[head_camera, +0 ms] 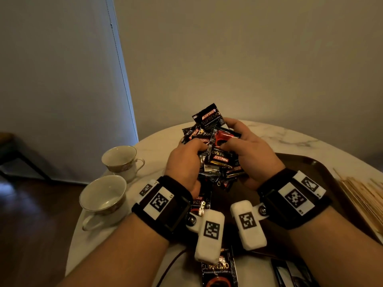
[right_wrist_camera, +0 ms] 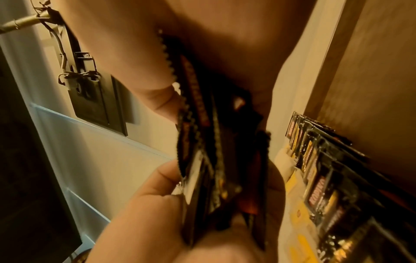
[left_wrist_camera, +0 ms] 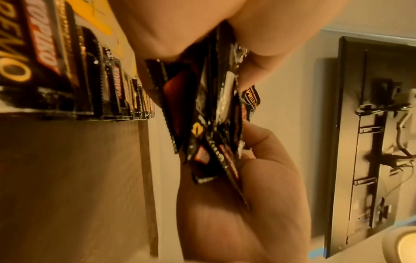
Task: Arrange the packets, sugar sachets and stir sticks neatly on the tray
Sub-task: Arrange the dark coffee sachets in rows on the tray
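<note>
Both hands hold one loose bunch of black and red coffee packets [head_camera: 215, 146] above the brown tray [head_camera: 310, 168]. My left hand [head_camera: 186, 162] grips the bunch from the left and my right hand [head_camera: 248, 148] from the right. The bunch of packets [left_wrist_camera: 213, 115] is seen edge-on in the left wrist view, and pinched between fingers as the same bunch [right_wrist_camera: 202, 169] in the right wrist view. A row of overlapping packets [left_wrist_camera: 67, 80] lies on the tray beside yellow sachets [left_wrist_camera: 94, 16]. Wooden stir sticks [head_camera: 362, 195] lie at the tray's right.
Two white teacups [head_camera: 120, 158] [head_camera: 103, 199] stand on the round marble table [head_camera: 279, 133] to the left of the tray. Loose packets [head_camera: 217, 270] lie near the table's front edge. A wall rises close behind the table.
</note>
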A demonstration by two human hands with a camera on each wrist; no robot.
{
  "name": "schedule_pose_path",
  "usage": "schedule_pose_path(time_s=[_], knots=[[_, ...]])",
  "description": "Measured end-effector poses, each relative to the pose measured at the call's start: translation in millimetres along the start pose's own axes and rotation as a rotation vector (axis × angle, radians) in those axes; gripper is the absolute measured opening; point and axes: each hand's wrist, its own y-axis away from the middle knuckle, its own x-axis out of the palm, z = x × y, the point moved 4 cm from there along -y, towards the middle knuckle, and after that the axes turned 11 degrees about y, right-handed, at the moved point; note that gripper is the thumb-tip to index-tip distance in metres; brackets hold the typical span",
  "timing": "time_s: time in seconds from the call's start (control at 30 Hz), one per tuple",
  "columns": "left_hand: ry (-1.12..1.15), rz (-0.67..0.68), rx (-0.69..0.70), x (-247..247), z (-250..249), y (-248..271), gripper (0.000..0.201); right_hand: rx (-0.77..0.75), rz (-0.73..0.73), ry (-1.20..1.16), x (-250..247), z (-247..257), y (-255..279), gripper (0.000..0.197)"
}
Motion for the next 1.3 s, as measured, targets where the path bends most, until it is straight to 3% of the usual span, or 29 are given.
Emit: schedule_pose_path(time_s=[0.1, 0.2, 0.33, 0.5, 0.73, 0.83, 0.93, 1.03, 1.17, 1.3], knots=[[0.037, 0.039, -0.005, 5.8, -1.9, 4.1, 0.033, -0.045, -0.028, 0.010, 1.0, 2.3, 0.3, 0.051], [-0.032, 0.155, 0.023, 11.1, -2.2, 6.9, 0.057, -0.052, -0.041, -0.040, 0.7, 4.5, 2.1, 0.042], [-0.124, 0.282, 0.029, 10.7, 1.8, 8.7, 0.038, -0.026, -0.114, -0.090, -2.0, 2.7, 3.4, 0.041], [-0.022, 0.296, -0.054, 11.2, 0.1, 9.8, 0.062, -0.095, -0.156, -0.110, -0.4, 7.3, 4.9, 0.034], [0.010, 0.385, -0.274, 11.9, 2.1, 18.1, 0.046, -0.145, -0.125, -0.082, 3.5, 7.8, 6.7, 0.036], [-0.068, 0.374, -0.287, 8.7, 1.8, 20.1, 0.049, -0.156, -0.125, -0.029, 4.5, 7.3, 6.3, 0.034], [-0.109, 0.319, -0.236, 6.1, 1.7, 17.2, 0.028, -0.173, -0.121, 0.068, 4.4, 11.2, 8.0, 0.027], [-0.150, 0.252, -0.207, 4.5, 2.8, 14.4, 0.025, -0.184, -0.164, 0.114, 3.0, 12.9, 7.8, 0.017], [-0.185, 0.211, -0.192, 1.3, 1.2, 11.4, 0.033, -0.203, -0.183, 0.051, 1.5, 10.5, 6.5, 0.017], [-0.114, 0.284, -0.244, 4.9, 0.7, 15.3, 0.055, -0.220, -0.149, -0.001, 3.4, 12.3, 8.0, 0.031]])
